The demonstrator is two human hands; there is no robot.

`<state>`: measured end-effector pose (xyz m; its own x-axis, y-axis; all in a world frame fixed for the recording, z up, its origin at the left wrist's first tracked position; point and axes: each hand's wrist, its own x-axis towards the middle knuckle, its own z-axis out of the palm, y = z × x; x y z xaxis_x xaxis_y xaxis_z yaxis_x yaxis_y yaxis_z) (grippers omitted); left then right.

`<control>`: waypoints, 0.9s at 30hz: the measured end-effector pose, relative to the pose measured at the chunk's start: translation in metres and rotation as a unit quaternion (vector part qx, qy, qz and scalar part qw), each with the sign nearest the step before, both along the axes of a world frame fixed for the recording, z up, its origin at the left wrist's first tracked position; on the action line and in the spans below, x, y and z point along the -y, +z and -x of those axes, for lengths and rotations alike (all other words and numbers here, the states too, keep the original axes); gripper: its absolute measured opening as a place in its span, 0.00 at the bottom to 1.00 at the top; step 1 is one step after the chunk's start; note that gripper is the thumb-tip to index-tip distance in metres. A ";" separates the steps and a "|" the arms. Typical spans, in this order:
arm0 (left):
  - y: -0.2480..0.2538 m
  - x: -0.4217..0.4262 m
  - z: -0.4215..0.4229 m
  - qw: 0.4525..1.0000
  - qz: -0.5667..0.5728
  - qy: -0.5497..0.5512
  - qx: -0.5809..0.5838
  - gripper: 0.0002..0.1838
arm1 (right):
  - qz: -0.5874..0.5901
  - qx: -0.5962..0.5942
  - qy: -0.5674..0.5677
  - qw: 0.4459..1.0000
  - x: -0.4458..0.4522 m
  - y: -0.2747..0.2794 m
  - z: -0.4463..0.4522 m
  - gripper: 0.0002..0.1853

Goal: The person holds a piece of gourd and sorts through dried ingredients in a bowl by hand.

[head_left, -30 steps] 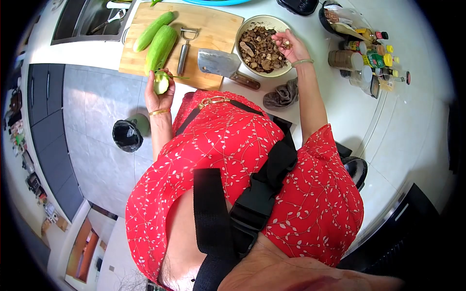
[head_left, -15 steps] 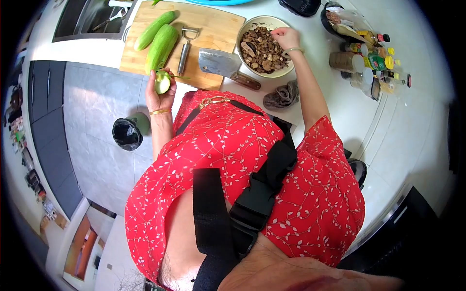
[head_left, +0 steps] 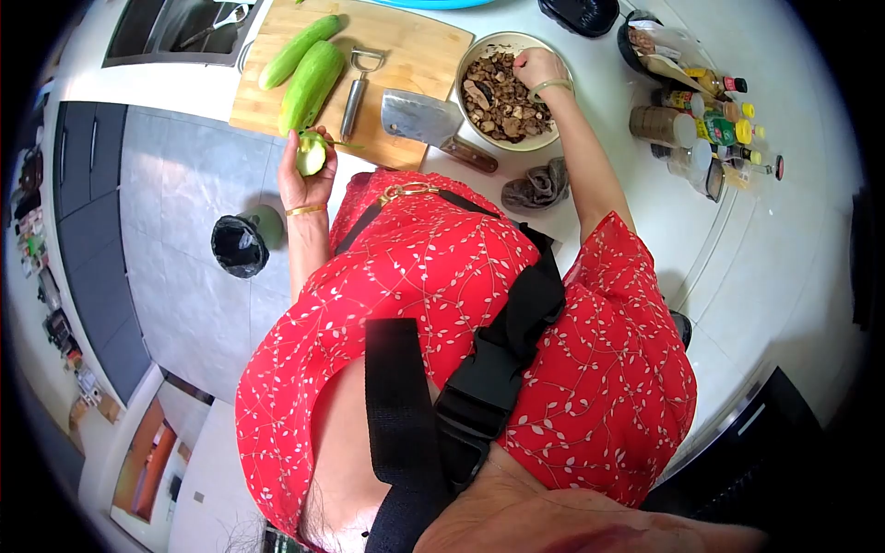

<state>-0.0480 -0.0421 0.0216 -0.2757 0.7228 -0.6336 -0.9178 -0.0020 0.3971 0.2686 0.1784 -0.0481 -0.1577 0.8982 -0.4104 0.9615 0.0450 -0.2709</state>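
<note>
My left hand point(head_left: 302, 184) is closed around a cut piece of cucumber point(head_left: 312, 158), its pale face turned up. Just beyond it, two long green cucumbers point(head_left: 312, 85) lie on the wooden cutting board point(head_left: 406, 51). My right hand point(head_left: 540, 70) is curled over the far right side of a cream bowl point(head_left: 468, 120) filled with chopped brown pieces point(head_left: 502, 97). Its fingertips are hidden, so I cannot make out what they hold. A peeler point(head_left: 355, 101) lies beside the cucumbers. To its right, a cleaver point(head_left: 424, 115) has its wooden handle pointing past the board's edge.
A crumpled dark cloth point(head_left: 536, 184) lies near the bowl. Seasoning bottles and jars point(head_left: 710, 129) stand on the right, with a black tray point(head_left: 579, 14) behind. The sink point(head_left: 180, 37) is at the far left. A lined bin point(head_left: 241, 244) stands on the floor.
My right hand has shifted slightly left over the bowl, its fingers more curled. The left hand keeps its hold on the cucumber piece. The whole view has tilted a little.
</note>
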 end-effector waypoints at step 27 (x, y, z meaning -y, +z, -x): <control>-0.003 -0.002 0.003 1.000 -0.010 -0.013 0.011 0.15 | 0.287 -0.771 -0.322 0.469 0.041 0.000 -0.043 0.02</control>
<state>-0.0511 -0.0402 0.0181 -0.2424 0.7423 -0.6246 -0.9260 0.0152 0.3773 0.3112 0.1376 -0.0477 -0.4361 0.7743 -0.4587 -0.6324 -0.6262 -0.4559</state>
